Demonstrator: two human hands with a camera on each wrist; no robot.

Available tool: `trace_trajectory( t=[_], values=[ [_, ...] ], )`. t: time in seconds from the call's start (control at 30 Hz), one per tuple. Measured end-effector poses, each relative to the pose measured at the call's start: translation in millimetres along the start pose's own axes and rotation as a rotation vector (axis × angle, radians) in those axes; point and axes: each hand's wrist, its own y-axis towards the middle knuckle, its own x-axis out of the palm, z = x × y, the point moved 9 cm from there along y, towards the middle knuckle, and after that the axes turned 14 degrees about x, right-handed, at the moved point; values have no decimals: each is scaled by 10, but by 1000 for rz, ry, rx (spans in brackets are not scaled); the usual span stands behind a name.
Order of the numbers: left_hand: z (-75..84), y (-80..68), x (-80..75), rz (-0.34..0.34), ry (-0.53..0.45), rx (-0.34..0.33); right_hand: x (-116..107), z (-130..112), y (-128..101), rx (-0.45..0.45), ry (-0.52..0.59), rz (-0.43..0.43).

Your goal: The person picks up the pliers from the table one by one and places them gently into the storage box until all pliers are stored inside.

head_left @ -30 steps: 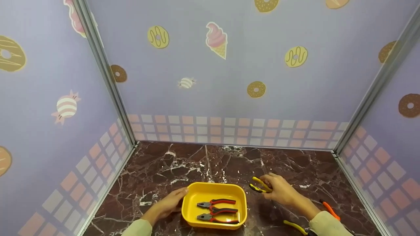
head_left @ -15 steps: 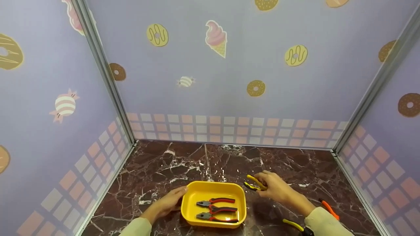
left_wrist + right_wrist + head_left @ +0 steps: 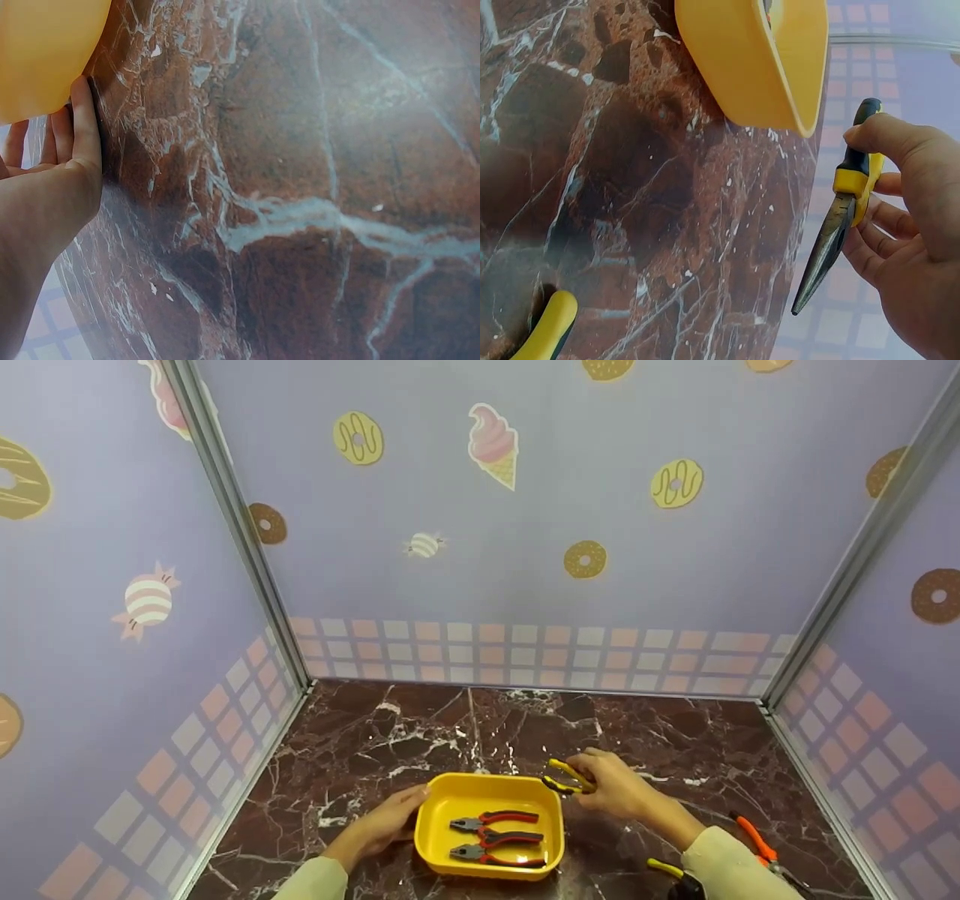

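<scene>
My right hand (image 3: 611, 784) grips needle-nose pliers (image 3: 832, 244) with yellow-and-black handles, held up beside the right rim of a yellow bin (image 3: 424, 840). In the right wrist view the long dark nose points down and the thumb lies on a handle. Inside the bin lie two combination pliers, the upper pair (image 3: 466, 825) and the lower pair (image 3: 469, 852), both with red-and-black handles. My left hand (image 3: 382, 821) rests against the bin's left side; in the left wrist view its fingers (image 3: 86, 124) extend along the outer wall.
Right of the bin, partly under my right forearm, lies a yellow-and-black handled tool (image 3: 666, 868). Farther right is an orange-handled tool (image 3: 754, 836). Patterned walls (image 3: 525, 585) enclose the dark marble tabletop (image 3: 420, 720) at the back and both sides.
My right hand has moved left with the needle-nose pliers, bringing their handles up to the bin's right rim. My left hand and the bin stay in place.
</scene>
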Motion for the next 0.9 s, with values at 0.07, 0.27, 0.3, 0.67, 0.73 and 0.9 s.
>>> trace_trajectory(
  t=[0.07, 0.27, 0.3, 0.67, 0.73, 0.9],
  values=[
    [6, 0, 1, 2, 5, 4, 14, -4, 14, 12, 9, -11],
    [16, -6, 10, 0, 0, 1, 39, -42, 52, 18, 8, -18],
    [14, -7, 8, -1, -1, 2, 39, -53, 59, 16, 10, -15],
    [4, -8, 12, -11, -10, 9, 153, -199, 152, -5, 20, -35],
    [1, -11, 11, -12, -5, 5, 179, -225, 170, -6, 19, -41],
    [1, -14, 6, -14, 3, -6, 214, -292, 200, -24, 2, -37]
  ],
)
